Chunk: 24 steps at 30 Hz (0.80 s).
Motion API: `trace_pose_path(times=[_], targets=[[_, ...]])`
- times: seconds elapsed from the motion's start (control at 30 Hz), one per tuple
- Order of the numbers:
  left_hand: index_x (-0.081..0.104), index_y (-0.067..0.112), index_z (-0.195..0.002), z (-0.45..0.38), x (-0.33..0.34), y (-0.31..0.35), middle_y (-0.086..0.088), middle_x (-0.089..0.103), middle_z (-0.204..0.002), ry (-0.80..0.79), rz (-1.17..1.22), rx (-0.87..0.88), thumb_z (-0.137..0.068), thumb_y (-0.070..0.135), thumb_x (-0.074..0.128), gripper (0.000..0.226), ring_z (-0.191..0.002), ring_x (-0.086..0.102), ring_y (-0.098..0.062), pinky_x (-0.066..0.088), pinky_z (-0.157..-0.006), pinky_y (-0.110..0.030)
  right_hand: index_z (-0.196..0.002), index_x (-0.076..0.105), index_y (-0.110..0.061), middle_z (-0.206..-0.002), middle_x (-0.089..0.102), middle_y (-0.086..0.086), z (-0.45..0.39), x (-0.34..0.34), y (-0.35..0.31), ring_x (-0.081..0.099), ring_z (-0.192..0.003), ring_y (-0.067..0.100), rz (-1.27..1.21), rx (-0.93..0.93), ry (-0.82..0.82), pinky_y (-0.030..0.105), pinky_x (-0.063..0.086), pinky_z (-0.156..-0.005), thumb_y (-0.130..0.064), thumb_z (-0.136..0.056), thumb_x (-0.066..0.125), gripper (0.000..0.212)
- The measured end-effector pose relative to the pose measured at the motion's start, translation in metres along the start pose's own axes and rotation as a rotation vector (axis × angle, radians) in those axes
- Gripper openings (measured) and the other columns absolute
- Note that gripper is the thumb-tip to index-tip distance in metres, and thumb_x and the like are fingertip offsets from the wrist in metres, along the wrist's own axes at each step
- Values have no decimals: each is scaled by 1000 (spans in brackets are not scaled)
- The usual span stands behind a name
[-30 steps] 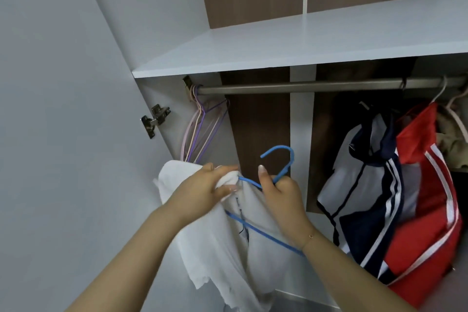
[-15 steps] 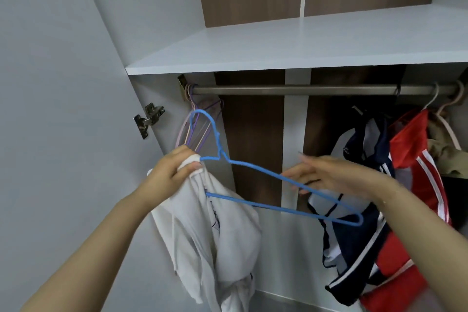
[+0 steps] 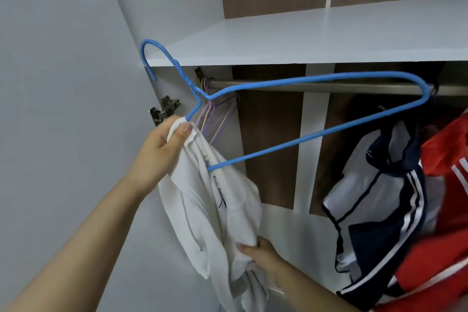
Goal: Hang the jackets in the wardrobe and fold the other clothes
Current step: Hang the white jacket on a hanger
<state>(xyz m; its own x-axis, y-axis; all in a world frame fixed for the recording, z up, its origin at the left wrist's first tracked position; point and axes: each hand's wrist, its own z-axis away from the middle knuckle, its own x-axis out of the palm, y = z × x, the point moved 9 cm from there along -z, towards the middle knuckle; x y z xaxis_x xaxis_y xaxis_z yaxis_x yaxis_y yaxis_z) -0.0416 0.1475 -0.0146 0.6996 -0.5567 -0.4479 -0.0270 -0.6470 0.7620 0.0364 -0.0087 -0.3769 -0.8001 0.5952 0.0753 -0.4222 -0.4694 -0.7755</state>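
Head view: left hand (image 3: 162,144) pinches white jacket (image 3: 217,210) collar together with blue hanger (image 3: 291,99) end, raised before rail (image 3: 329,86). Right hand (image 3: 258,252) grips jacket's lower fold. Hanger's far corner overlaps rail. Shelf (image 3: 304,33) above. Bunch of pastel hangers (image 3: 215,119) at rail's left end, behind blue one. Two jackets hang right: navy-white (image 3: 379,197), red (image 3: 445,210). Door hinge (image 3: 164,109) left.

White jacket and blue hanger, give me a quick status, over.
Left hand grips white jacket collar and blue hanger. Right hand grips jacket lower down. Hanger not on rail. Hung jackets crowd the right.
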Motion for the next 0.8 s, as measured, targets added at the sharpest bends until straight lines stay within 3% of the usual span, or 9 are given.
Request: trace_pose_path(times=[0.07, 0.2, 0.3, 0.37, 0.4, 0.47, 0.57, 0.67, 0.8], targets=[[52, 30, -71, 2, -9, -1, 19, 48, -67, 9, -3, -14, -94, 42, 46, 26, -63, 45, 3, 37, -59, -10, -121, 61, 3, -111, 68, 16, -3, -10, -8, 64, -87, 23, -95, -51, 91, 24, 53, -66, -17, -89, 69, 39], [50, 20, -72, 12, -34, -16, 16, 47, -64, -1, -68, -59, -95, 45, 51, 34, -59, 43, 1, 36, -55, -12, -122, 60, 7, -97, 68, 16, 11, -63, -53, 62, -85, 24, -178, -166, 133, 31, 49, -78, -12, -96, 57, 32], [50, 15, -71, 24, -35, -25, 16, 46, -60, -80, -143, -54, -92, 41, 47, 34, -53, 41, 3, 33, -51, -10, -124, 60, 2, -114, 65, 26, 32, -119, -94, 63, -100, 35, -111, -205, 239, 45, 47, -98, -30, -95, 61, 44], [53, 17, -71, 29, -25, -25, 15, 46, -62, -165, -138, -39, -96, 39, 52, 33, -53, 41, 3, 32, -50, -11, -125, 59, 1, -124, 58, 32, 46, -144, -128, 56, -115, 47, -72, -287, 276, 54, 41, -104, -34, -95, 59, 47], [54, 20, -71, 30, -18, -24, 14, 48, -63, -222, -136, -20, -95, 37, 55, 29, -54, 41, 3, 32, -52, -12, -122, 61, 0, -122, 60, 31, 53, -151, -146, 58, -113, 46, -72, -332, 272, 54, 45, -101, -34, -96, 58, 43], [61, 32, -72, 33, 2, -17, 14, 54, -68, -366, -158, 41, -88, 30, 57, 17, -58, 46, 4, 35, -56, -12, -109, 65, -7, -103, 70, 19, 71, -162, -177, 68, -93, 31, -64, -401, 254, 38, 56, -80, -33, -95, 60, 30], [64, 40, -79, 41, 27, -12, 16, 60, -73, -527, -238, 121, -89, 30, 66, 15, -63, 54, 4, 39, -60, -10, -92, 67, -12, -76, 74, 3, 102, -175, -215, 71, -67, 13, -55, -491, 262, 20, 52, -52, -28, -95, 61, 17], [63, 45, -81, 44, 37, -16, 14, 60, -79, -523, -390, 156, -86, 50, 61, 7, -72, 60, -1, 43, -66, -15, -85, 67, -11, -66, 72, -2, 131, -181, -240, 68, -58, 7, 22, -578, 323, 17, 48, -49, -24, -95, 61, 17], [69, 30, -83, 40, 47, -28, 9, 60, -79, -392, -585, 105, -82, 69, 46, 46, -77, 62, -12, 49, -73, -35, -75, 62, -14, -51, 62, -7, 161, -183, -249, 59, -45, 2, 105, -615, 401, 14, 41, -41, -28, -97, 58, 27]])
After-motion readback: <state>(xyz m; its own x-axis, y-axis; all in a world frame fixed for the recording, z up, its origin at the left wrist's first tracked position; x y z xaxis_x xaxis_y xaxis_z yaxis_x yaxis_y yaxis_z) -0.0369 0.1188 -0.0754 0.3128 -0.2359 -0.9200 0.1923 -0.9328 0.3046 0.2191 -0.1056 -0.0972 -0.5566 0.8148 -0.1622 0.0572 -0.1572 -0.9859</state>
